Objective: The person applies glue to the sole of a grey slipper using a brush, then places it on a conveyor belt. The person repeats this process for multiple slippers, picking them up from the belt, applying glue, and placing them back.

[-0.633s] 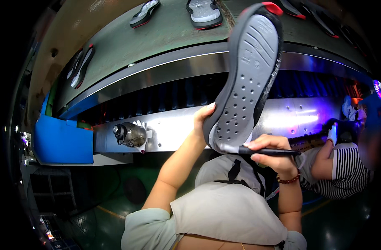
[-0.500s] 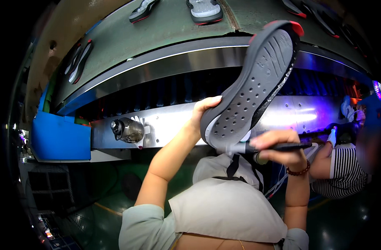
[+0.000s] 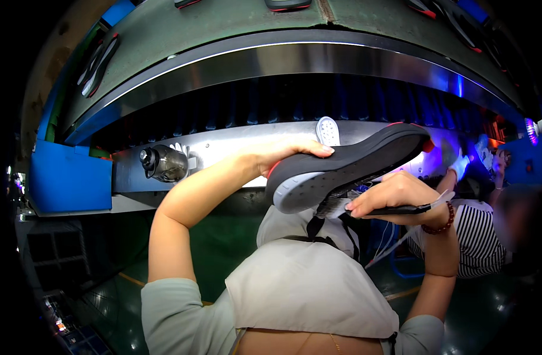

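Note:
My left hand (image 3: pixel 288 152) grips the heel end of a dark grey shoe sole (image 3: pixel 348 168) with red trim, held nearly flat with its toe pointing right. My right hand (image 3: pixel 392 195) is closed on a black-handled brush (image 3: pixel 377 208), whose bristles touch the sole's underside edge near the heel. Both hands are raised in front of my chest, above a pale apron.
A curved steel conveyor (image 3: pixel 294 59) carries more soles (image 3: pixel 96 59) along its green belt. A dark bottle (image 3: pixel 163 164) sits on the metal ledge at left, beside a blue bin (image 3: pixel 66 177). A person in a striped shirt (image 3: pixel 481 236) works at right.
The sole has swung down from standing upright with its tread facing me to lying almost level. The brush now sits under its heel edge.

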Demonstrator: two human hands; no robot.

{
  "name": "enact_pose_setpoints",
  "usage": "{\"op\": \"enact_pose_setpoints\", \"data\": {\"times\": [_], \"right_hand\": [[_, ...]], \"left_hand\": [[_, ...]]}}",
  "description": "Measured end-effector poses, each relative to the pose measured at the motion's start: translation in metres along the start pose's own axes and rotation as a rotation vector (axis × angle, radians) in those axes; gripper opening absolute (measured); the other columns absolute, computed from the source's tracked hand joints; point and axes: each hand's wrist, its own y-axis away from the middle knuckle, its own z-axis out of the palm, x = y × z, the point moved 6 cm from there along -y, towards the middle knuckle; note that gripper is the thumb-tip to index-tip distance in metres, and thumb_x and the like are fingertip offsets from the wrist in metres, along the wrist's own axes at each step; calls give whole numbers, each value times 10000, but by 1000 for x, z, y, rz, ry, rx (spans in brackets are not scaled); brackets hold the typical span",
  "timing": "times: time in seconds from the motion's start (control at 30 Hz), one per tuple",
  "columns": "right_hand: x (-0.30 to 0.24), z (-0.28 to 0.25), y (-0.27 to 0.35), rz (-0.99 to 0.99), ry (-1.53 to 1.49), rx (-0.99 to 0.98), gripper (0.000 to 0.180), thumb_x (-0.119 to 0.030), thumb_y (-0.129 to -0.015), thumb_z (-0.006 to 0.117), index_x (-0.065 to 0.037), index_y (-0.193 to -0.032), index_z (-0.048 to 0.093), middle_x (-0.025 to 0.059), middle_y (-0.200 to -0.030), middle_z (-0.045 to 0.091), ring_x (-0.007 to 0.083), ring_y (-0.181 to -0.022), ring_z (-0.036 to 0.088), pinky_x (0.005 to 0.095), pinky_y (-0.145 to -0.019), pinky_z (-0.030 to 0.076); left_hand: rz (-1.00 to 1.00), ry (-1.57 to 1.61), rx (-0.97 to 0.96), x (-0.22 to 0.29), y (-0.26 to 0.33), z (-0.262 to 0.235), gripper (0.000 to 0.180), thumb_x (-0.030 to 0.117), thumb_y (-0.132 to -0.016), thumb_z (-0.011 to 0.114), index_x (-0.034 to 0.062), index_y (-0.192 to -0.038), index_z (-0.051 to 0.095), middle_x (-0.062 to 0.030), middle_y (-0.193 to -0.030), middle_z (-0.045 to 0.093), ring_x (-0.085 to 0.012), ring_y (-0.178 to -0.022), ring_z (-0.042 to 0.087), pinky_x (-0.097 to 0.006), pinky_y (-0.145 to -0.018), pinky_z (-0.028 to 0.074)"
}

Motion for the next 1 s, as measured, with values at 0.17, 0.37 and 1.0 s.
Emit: {"op": "enact_pose_setpoints", "data": {"times": [0.17, 0.37, 1.0], "right_hand": [[-2, -9, 2, -6, 58, 102, 172, -8, -697, 632, -23, -868, 621, 108, -917, 634, 238, -854, 614, 309, -738, 480], [6, -3, 13, 63, 68, -48, 200, 1, -668, 660, -30, -864, 635, 110, -935, 635, 220, -865, 613, 268, -717, 473], [27, -10, 43, 125, -86, 156, 177, 11, -692, 643, 1, -868, 626, 132, -915, 633, 219, -865, 618, 289, -778, 484]], "left_hand": [[-31, 123, -52, -11, -4, -6, 475, 276, -733, 599, 10, -1120, 524, -154, -1052, 562, -194, -905, 561, -301, -800, 444], [-29, 116, 54, -17, 11, -17, 451, 258, -710, 631, 9, -1078, 550, -138, -1008, 581, -200, -852, 570, -308, -776, 449], [-52, 225, 263, -34, 48, -55, 409, 212, -661, 676, -5, -995, 586, -144, -916, 610, -200, -770, 596, -308, -720, 486]]}}
